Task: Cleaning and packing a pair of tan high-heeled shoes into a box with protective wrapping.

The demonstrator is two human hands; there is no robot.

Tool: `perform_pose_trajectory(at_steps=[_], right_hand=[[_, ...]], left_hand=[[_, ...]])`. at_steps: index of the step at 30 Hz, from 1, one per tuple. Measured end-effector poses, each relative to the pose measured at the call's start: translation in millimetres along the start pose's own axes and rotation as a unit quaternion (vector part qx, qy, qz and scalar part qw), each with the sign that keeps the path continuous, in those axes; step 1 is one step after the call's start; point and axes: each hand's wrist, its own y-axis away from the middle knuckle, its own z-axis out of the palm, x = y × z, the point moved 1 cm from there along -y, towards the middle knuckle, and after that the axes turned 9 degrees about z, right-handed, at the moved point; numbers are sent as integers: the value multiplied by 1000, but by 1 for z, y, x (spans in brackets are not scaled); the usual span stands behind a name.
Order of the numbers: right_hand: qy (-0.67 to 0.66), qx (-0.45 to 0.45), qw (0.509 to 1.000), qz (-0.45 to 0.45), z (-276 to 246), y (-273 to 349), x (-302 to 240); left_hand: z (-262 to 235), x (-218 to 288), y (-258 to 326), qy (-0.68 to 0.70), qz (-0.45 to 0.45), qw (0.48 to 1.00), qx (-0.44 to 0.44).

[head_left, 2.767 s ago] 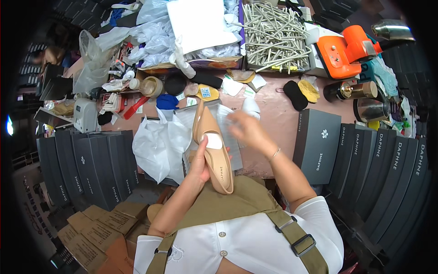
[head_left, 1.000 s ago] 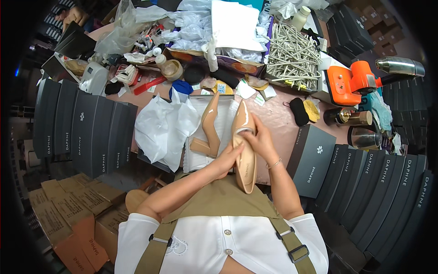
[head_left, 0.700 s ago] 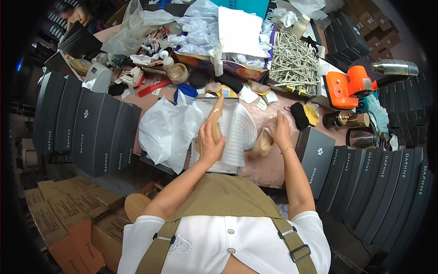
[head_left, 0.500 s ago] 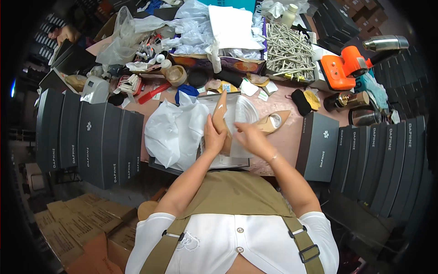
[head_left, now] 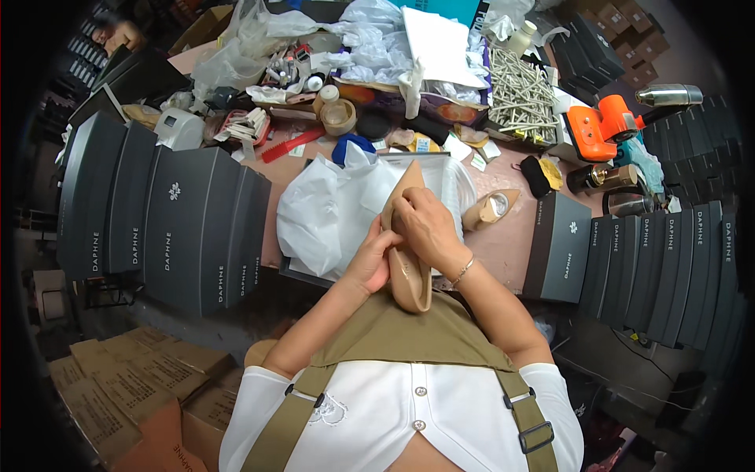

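We close our left hand (head_left: 368, 266) and right hand (head_left: 422, 228) snugly around the beige pointed leather pump (head_left: 406, 236), fingers curled tight.

Both forearms rose from the lower edge and met at mid-frame. The left hand (head_left: 368, 263) was cupped, palm turned toward the right, its fingers curled up against the other hand. The right hand (head_left: 425, 228) lay just above it, knuckles up, fingers bent in a grip; its fingertips were apparently tucked under, out of sight.
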Motion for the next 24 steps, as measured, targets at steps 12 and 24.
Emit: perform_pose_trajectory(at_steps=[12, 24], right_hand=[[7, -68, 994, -84, 31, 6, 20], [-24, -87, 994, -66, 40, 9, 16]], left_hand=[[6, -5, 19, -26, 15, 993, 115], [-35, -8, 19, 30, 26, 991, 128]])
